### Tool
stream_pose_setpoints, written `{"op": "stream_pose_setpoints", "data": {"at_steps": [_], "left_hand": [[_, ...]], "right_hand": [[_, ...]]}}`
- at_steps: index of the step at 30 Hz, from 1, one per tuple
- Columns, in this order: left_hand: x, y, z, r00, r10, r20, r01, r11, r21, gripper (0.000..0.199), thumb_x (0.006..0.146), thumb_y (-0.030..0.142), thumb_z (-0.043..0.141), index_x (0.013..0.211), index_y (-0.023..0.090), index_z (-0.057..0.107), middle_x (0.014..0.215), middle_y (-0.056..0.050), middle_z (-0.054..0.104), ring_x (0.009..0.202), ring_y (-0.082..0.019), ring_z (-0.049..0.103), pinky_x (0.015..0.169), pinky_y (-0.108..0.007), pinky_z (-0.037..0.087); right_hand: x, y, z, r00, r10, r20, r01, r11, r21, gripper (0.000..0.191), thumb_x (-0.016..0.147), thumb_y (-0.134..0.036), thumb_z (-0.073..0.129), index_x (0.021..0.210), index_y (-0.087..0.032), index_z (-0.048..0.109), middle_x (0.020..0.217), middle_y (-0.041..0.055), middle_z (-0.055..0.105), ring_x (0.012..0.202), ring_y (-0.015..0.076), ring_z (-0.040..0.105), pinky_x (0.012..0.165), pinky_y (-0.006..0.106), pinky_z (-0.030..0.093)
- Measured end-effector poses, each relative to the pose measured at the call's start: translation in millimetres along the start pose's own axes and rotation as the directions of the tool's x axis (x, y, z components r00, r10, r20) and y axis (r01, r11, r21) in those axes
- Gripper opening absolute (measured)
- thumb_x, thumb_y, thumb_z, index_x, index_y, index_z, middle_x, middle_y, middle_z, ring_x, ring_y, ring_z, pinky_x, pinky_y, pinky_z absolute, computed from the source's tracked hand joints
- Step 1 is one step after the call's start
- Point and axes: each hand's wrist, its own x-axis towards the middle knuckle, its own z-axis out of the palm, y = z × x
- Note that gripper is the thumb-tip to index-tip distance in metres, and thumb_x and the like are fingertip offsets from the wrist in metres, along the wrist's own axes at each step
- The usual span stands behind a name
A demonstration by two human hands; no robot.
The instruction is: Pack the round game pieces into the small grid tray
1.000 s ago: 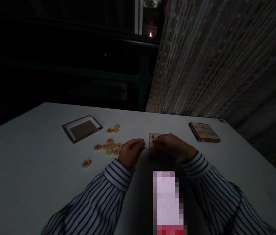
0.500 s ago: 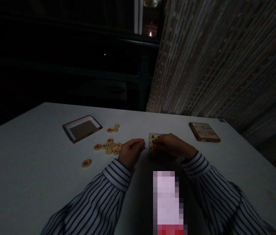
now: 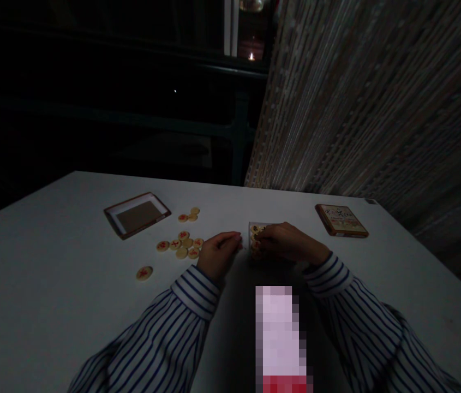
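A small clear tray [image 3: 249, 234] of round xiangqi pieces [image 3: 255, 229] lies on the table before me. My right hand [image 3: 287, 242] covers most of it from the right. Its fingers are curled and closed down among the pieces; whatever they grip is hidden. Just left of the tray, my left hand [image 3: 220, 251] has thumb and fingers pressed together, and I cannot see whether anything is between them. Close by its left side lies a loose group of xiangqi pieces [image 3: 175, 244], some with red characters up and some blank side up.
On the white table [image 3: 70, 305], an open box part [image 3: 132, 218] lies at the left and a printed box [image 3: 341, 220] at the right. A few more pieces [image 3: 192, 217] lie farther back; a single piece [image 3: 144, 273] is nearer. A string curtain [image 3: 320, 109] hangs behind.
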Motion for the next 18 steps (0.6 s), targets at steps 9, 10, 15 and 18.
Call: {"op": "stream_pose_setpoints", "data": {"at_steps": [9,10,15,18], "left_hand": [[-0.7,2.6,-0.5,1.0,0.011,0.014,-0.011,1.0,0.025,0.028,0.054,0.032,0.07,0.073,0.012,0.065,0.062,-0.003,0.066,0.058,-0.012,0.058,0.061,-0.026,0.047],[-0.9,3.0,-0.5,1.0,0.011,0.012,-0.012,0.999,0.034,0.028,0.054,0.031,0.07,0.073,0.012,0.065,0.062,-0.003,0.065,0.058,-0.011,0.058,0.061,-0.026,0.047],[-0.8,3.0,-0.9,1.0,0.005,0.015,-0.006,0.999,0.053,0.029,0.055,0.033,0.069,0.074,0.012,0.065,0.062,-0.002,0.065,0.059,-0.011,0.058,0.061,-0.025,0.047],[-0.5,2.0,-1.4,1.0,0.013,0.022,-0.014,0.997,0.071,0.028,0.057,0.033,0.068,0.075,0.012,0.065,0.062,-0.002,0.065,0.058,-0.011,0.058,0.06,-0.025,0.047]], "right_hand": [[1.6,-4.4,-3.8,0.997,0.039,0.068,-0.041,0.999,0.023,0.021,0.083,-0.026,0.043,0.09,-0.019,0.061,0.089,0.0045,0.064,0.079,0.0147,0.056,0.065,0.024,0.034],[1.6,-4.3,-3.8,0.997,0.034,0.067,-0.036,0.999,0.019,0.021,0.083,-0.026,0.043,0.089,-0.019,0.061,0.088,0.0045,0.064,0.078,0.0147,0.056,0.065,0.024,0.034],[1.2,-1.8,-1.9,0.999,0.005,0.031,-0.005,1.0,-0.003,0.019,0.081,-0.024,0.044,0.087,-0.019,0.062,0.088,0.0043,0.065,0.078,0.015,0.057,0.064,0.024,0.035],[0.1,-0.7,-1.2,1.0,0.01,0.002,-0.01,1.0,-0.006,0.021,0.082,-0.025,0.043,0.088,-0.02,0.062,0.087,0.0037,0.065,0.076,0.0148,0.058,0.063,0.023,0.036]]}}
